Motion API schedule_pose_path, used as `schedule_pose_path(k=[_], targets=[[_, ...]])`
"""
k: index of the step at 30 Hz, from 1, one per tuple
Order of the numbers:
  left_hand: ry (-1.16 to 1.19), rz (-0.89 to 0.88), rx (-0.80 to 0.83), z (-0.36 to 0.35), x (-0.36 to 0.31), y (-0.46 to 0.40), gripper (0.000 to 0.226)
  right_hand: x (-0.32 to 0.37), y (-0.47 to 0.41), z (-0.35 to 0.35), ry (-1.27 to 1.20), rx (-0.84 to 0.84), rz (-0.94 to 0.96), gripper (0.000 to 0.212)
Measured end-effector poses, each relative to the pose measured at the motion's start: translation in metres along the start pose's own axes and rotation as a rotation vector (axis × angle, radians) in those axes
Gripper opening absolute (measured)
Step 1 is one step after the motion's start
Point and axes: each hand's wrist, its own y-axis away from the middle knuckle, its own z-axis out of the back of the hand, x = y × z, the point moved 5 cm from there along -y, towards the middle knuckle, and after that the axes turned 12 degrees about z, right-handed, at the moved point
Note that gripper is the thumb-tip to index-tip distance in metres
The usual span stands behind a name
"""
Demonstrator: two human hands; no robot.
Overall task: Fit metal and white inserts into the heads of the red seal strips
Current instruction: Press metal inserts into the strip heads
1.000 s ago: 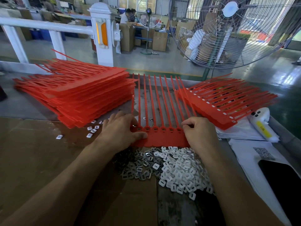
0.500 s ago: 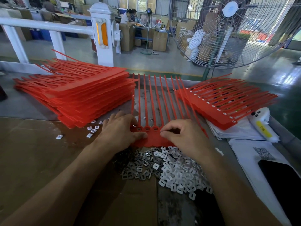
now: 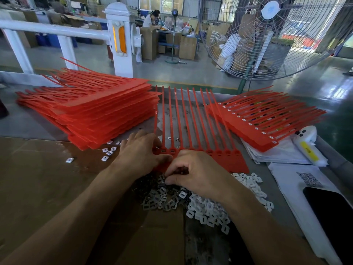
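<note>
Working sheet of red seal strips lies flat at frame centre, heads toward the person, tails running to the upper middle of the frame. Head row shows open sockets along its right part; no white visible in them, so I judge them unfilled.

Left hand: fingers spread fairly straight, lying on the left end of the head row, thumb reaching right along the sheet. It pins the sheet to the surface and grips nothing.

Right hand: fingers curled, tips together at the upper edge of the metal inserts, lower centre. It appears to pinch one metal piece (the piece itself is too small and shadowed to confirm). White inserts lie heaped just right of the metal ones, partly under the right wrist.

Step in hand, as judged: picking a single metal insert for the next socket.

Notes for doing it well:
- Lift one piece only; the pieces interlock and may come up in clumps.
- Turn it to suit the socket before carrying it over.
- Keep the left hand pressing so the heads do not shift on pressing in.
- Seat it square and flush, then follow with a white insert.

Unprocessed stack at left; finished stack, white showing in its heads, at right.
</note>
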Motion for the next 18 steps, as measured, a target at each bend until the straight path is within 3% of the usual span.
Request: schedule_pose_path(k=[12,18], targets=[[0.012,-0.009,-0.011,-0.002,0.002,-0.002,0.042,-0.004,0.003,0.001,-0.138,-0.072,-0.019,0.009],[0.029,-0.002,0.011,-0.002,0.003,-0.002,0.046,-0.026,0.012,0.031,-0.173,-0.400,-0.165,0.006]])
